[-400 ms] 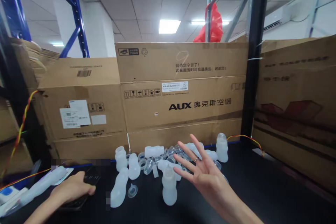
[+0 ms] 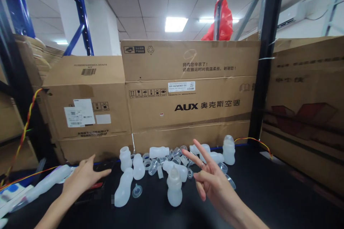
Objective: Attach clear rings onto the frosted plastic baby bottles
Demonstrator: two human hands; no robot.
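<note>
My left hand (image 2: pixel 83 175) is raised at the left, thumb and index finger spread, with nothing visible in it. Below and behind it lies a dark, flat object with a red strip (image 2: pixel 96 185), partly hidden. My right hand (image 2: pixel 212 182) is held up with two fingers stretched in a V and the others curled in; it holds nothing. Just left of it a milky plastic baby bottle (image 2: pixel 174 189) stands upright. Nearer my left hand are an upright bottle (image 2: pixel 125 159), a lying bottle (image 2: pixel 124 189) and a clear round cap (image 2: pixel 137 190).
Clear rings and caps (image 2: pixel 153 167) lie jumbled among several bottles along the back of the black table (image 2: pixel 268 193). Another bottle (image 2: pixel 228 150) stands at the right. Cardboard boxes (image 2: pixel 188 121) wall the back. Wrapped white items (image 2: pixel 45 184) lie at the far left.
My left hand has lifted off the dark flat object and spread its fingers. My right hand has gone from spread fingers to two raised fingers, the others curled.
</note>
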